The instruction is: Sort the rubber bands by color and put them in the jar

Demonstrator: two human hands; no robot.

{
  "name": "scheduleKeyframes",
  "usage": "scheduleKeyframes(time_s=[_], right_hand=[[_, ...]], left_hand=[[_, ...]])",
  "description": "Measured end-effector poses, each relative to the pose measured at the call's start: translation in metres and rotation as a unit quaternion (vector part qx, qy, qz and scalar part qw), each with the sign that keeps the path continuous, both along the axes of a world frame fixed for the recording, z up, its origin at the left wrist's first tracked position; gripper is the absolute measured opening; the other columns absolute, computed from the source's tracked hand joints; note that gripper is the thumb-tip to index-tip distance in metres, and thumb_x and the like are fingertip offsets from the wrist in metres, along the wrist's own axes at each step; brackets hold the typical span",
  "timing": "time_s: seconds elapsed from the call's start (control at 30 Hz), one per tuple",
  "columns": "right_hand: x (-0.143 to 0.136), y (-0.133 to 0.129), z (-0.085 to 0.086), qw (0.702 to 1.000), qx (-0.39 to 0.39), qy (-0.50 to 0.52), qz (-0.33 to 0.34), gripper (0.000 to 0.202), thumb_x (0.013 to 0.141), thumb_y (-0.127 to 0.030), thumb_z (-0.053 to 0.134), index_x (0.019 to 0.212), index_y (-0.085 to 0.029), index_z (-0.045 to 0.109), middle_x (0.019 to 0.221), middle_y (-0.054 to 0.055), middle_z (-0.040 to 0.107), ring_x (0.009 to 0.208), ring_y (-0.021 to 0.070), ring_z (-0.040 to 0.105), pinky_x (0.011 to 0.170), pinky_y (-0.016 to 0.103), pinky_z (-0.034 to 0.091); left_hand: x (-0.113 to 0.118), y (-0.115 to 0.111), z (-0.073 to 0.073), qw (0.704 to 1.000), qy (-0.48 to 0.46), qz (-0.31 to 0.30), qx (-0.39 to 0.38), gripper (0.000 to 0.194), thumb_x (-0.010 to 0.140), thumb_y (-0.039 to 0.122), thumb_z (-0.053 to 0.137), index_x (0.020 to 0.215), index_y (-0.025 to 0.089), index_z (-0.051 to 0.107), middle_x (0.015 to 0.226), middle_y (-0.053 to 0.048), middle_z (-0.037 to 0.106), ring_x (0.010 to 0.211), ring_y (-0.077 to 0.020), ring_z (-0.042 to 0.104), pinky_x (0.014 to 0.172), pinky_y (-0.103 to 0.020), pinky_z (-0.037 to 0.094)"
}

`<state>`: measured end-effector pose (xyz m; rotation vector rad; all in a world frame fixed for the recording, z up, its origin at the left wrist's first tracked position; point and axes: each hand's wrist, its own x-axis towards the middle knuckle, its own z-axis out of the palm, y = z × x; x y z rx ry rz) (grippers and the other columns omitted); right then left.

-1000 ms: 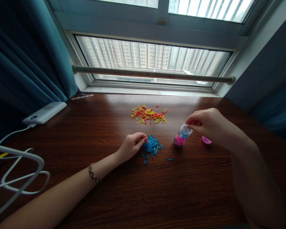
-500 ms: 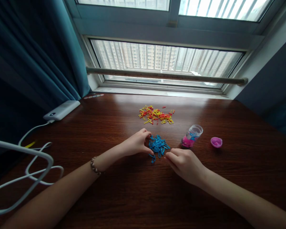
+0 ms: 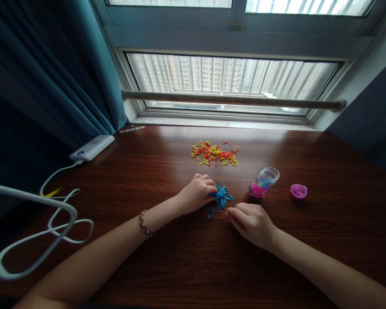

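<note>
A small pile of blue rubber bands [image 3: 223, 195] lies on the brown table. My left hand [image 3: 197, 192] is at its left side, thumb and fingers closed around part of the pile. One loose blue band sits just in front of it. To the pile's right, my right hand [image 3: 249, 221] rests low over the table with its fingers pinched together; whatever may be between the fingertips is hidden. Behind that hand stands a clear jar [image 3: 269, 177], tilted in look, uncapped, with pink and blue bands inside. A purple lid [image 3: 299, 191] lies to the right of the jar.
Farther back is a spread of red and yellow rubber bands [image 3: 215, 153]. At left a white power bank [image 3: 92, 148] has a looping white cable [image 3: 35, 196]. A blue curtain [image 3: 96, 77] hangs there, and a rail [image 3: 231, 99] crosses the window behind the table [image 3: 154, 159].
My left hand has moved right onto the blue bands and its fingers have closed on some of them. The right hand stays pinched in about the same place. The view has shifted slightly.
</note>
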<state>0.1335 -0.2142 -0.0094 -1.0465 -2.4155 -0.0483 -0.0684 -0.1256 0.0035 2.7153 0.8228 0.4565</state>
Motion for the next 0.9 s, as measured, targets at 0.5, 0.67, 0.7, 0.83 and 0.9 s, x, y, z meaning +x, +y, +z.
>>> scheduleKeyframes(time_s=[0.5, 0.67, 0.7, 0.83, 0.9], right_hand=[[0.003, 0.004, -0.002, 0.993, -0.041, 0.11, -0.005, 0.016, 0.083, -0.015, 0.046, 0.093, -0.016, 0.058, 0.072, 0.004, 0.058, 0.063, 0.0124, 0.054, 0.06, 0.024, 0.044], [-0.013, 0.015, 0.016, 0.986, -0.032, 0.164, -0.012, 0.028, 0.083, -0.017, 0.046, 0.111, -0.017, 0.05, 0.103, 0.011, 0.056, 0.092, 0.0179, 0.056, 0.077, 0.028, 0.048], [-0.018, 0.019, 0.02, 0.984, -0.033, 0.172, -0.025, 0.033, 0.083, -0.019, 0.046, 0.116, -0.017, 0.047, 0.111, 0.012, 0.052, 0.1, 0.02, 0.053, 0.081, 0.031, 0.047], [-0.038, 0.035, 0.028, 0.977, -0.053, 0.198, -0.06, 0.038, 0.082, -0.026, 0.05, 0.118, -0.016, 0.047, 0.112, 0.013, 0.052, 0.1, 0.0222, 0.053, 0.082, 0.034, 0.048], [-0.043, 0.039, 0.027, 0.975, -0.055, 0.209, -0.054, 0.029, 0.083, -0.025, 0.048, 0.111, -0.018, 0.054, 0.101, 0.01, 0.056, 0.09, 0.0194, 0.056, 0.077, 0.032, 0.05]], left_hand=[[-0.002, 0.001, 0.007, 0.939, -0.257, 0.1, -0.205, 0.015, 0.072, 0.027, 0.062, 0.078, 0.018, 0.071, 0.081, -0.006, 0.067, 0.077, -0.0171, 0.059, 0.071, -0.026, 0.046], [-0.002, -0.001, 0.01, 0.89, -0.294, 0.109, -0.333, 0.025, 0.073, 0.03, 0.06, 0.086, 0.012, 0.07, 0.086, -0.008, 0.069, 0.076, -0.0189, 0.062, 0.068, -0.026, 0.049], [-0.003, -0.002, 0.01, 0.88, -0.298, 0.108, -0.354, 0.027, 0.073, 0.032, 0.06, 0.088, 0.012, 0.069, 0.085, -0.008, 0.069, 0.074, -0.0188, 0.062, 0.066, -0.025, 0.049], [-0.006, -0.005, 0.011, 0.863, -0.32, 0.114, -0.374, 0.027, 0.07, 0.031, 0.063, 0.088, 0.012, 0.069, 0.082, -0.006, 0.07, 0.068, -0.0179, 0.063, 0.063, -0.024, 0.05], [-0.007, -0.006, 0.01, 0.851, -0.329, 0.124, -0.391, 0.026, 0.07, 0.031, 0.063, 0.086, 0.012, 0.07, 0.076, -0.006, 0.07, 0.065, -0.0176, 0.063, 0.061, -0.025, 0.05]])
